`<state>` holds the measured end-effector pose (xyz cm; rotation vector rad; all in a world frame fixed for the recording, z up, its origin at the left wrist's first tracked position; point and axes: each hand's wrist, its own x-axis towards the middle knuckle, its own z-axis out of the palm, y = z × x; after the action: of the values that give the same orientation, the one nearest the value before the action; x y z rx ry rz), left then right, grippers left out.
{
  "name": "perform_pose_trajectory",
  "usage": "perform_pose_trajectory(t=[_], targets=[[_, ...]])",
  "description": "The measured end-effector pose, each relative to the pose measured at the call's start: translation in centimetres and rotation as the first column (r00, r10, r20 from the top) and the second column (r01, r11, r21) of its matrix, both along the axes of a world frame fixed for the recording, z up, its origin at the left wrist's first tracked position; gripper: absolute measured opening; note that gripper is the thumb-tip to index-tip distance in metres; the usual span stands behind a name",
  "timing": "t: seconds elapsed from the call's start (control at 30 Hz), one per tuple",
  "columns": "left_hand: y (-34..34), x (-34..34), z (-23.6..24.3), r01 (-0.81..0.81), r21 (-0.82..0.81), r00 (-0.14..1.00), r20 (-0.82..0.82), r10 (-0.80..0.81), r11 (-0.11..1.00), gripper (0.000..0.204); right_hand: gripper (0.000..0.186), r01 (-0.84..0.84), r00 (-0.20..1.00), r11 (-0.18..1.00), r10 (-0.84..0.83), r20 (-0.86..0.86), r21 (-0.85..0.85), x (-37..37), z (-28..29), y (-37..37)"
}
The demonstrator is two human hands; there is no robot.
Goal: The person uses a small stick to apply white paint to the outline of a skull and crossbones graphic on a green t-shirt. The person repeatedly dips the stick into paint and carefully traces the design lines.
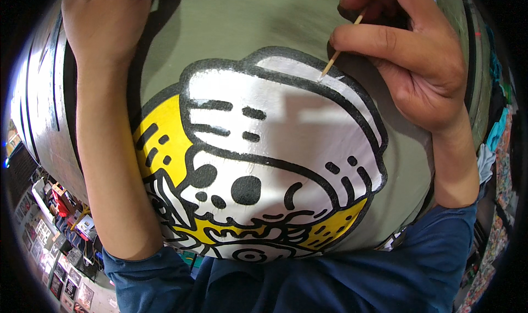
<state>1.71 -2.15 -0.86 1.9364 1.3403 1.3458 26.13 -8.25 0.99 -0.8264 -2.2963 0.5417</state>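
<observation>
Here, the right hand (415, 52) pinches a stick (329, 64) (thin).

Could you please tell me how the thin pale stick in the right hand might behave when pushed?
The thin pale stick looks straight, so it is probably fairly stiff. Being so slim, it is likely light and might snap if pressed hard sideways.

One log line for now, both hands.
right hand: holds wooden stick; tip: at white band of cartoon design; left hand: upper left, fingers hidden; surface: olive
</observation>
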Motion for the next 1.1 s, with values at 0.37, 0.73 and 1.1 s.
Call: perform_pose_trajectory(t=[0.37, 0.73, 1.1], targets=[[0.7, -0.8, -1.1, 0.012, 0.019, 0.998, 0.058, -0.013, 1.0, 0.018, 0.014, -0.102, 0.995, 0.977, 0.104, -0.006, 0.186, 0.6, -1.6, 0.6], [0.2, -0.3, 0.1, 0.021, -0.04, 0.999, 0.043, -0.02, 0.999, 0.017, 0.019, -0.124, 0.99, 0.981, 0.132, -0.041, 0.151, 1.0, -1.4, 0.9], [2.1, -3.7, -1.3, 0.092, -0.087, 0.994, 0.059, -0.087, 0.992, 0.016, 0.02, -0.062, 0.973, 0.983, 0.021, -0.23, -0.174, 1.2, -1.7, 0.0]])
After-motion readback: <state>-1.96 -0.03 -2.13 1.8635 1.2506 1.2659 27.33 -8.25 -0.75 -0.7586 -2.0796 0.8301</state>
